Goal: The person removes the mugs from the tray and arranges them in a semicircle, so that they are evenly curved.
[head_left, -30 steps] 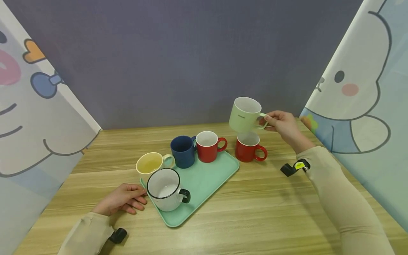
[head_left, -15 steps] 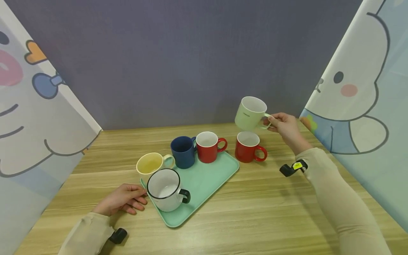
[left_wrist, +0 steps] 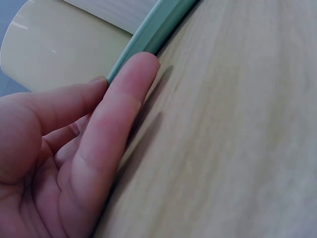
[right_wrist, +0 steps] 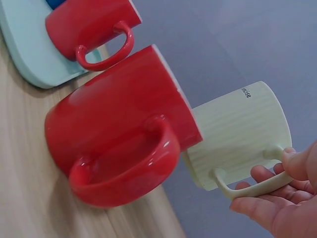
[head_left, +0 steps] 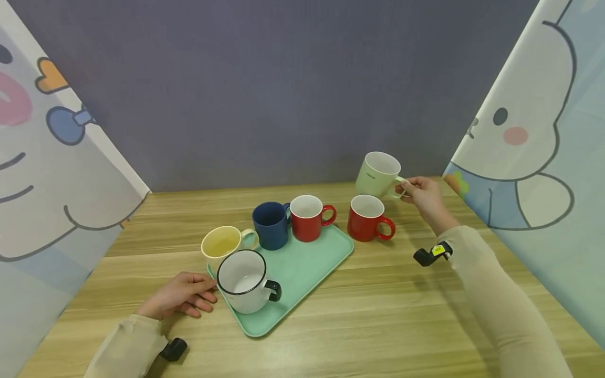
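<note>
Two pinches: right hand (head_left: 424, 198) on pale-green mug (head_left: 375, 176) handle (right_wrist: 267, 187), left hand (head_left: 181, 294) on mint-green tray (left_wrist: 161, 27); likely setting-down step, needing level lowering.

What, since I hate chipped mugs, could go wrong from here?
The right hand holds the green mug by its handle alone, so it might twist or slip. The green mug is also just behind the red mug beside the tray, so the two could knock together.

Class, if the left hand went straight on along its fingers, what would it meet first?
The tray, which the left hand already seems to touch; beyond its rim, probably the white mug, though depth is unclear.
</note>
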Demonstrator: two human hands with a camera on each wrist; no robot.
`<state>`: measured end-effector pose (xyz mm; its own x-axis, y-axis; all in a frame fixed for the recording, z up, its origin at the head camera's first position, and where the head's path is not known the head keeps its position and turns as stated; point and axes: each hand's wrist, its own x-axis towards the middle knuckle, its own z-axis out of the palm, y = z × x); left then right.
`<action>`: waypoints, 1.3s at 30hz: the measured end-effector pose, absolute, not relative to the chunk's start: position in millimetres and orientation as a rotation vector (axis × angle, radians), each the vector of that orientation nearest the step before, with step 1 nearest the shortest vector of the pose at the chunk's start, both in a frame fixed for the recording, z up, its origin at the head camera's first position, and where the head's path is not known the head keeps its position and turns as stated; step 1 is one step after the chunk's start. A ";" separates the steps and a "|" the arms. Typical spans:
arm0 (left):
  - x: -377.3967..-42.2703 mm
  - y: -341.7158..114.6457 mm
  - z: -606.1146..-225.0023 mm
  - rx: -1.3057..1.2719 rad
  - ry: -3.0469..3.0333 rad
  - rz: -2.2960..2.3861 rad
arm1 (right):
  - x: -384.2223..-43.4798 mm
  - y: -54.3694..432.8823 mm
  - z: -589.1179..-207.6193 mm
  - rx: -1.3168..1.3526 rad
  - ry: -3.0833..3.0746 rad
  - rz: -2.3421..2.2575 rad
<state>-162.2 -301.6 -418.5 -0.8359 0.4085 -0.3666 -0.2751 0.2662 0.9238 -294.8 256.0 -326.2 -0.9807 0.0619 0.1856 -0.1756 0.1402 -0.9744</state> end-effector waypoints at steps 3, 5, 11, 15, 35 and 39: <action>-162.1 -301.2 -417.8 0.117 1.987 1.618 | -295.7 257.9 -330.9 0.097 -2.231 1.949; -161.8 -301.1 -417.7 0.114 1.984 1.618 | -296.9 258.9 -334.5 0.092 -2.247 1.931; -160.9 -301.2 -417.7 0.118 1.972 1.621 | -299.1 260.8 -344.8 0.098 -2.326 1.845; -161.1 -301.2 -417.6 0.112 1.974 1.621 | -297.7 259.9 -350.1 0.103 -2.342 1.820; -161.6 -301.2 -416.1 0.112 1.975 1.620 | -293.1 260.6 -369.3 0.040 -2.421 1.805; -162.2 -301.4 -416.0 0.116 1.974 1.621 | -293.3 261.2 -371.6 0.023 -2.438 1.800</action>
<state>-162.2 -301.4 -416.0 -0.8302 0.4139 -0.3734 -0.2857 0.2593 0.9226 -293.3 261.2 -371.6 -0.9937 0.0535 0.0981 -0.0780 0.2963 -0.9519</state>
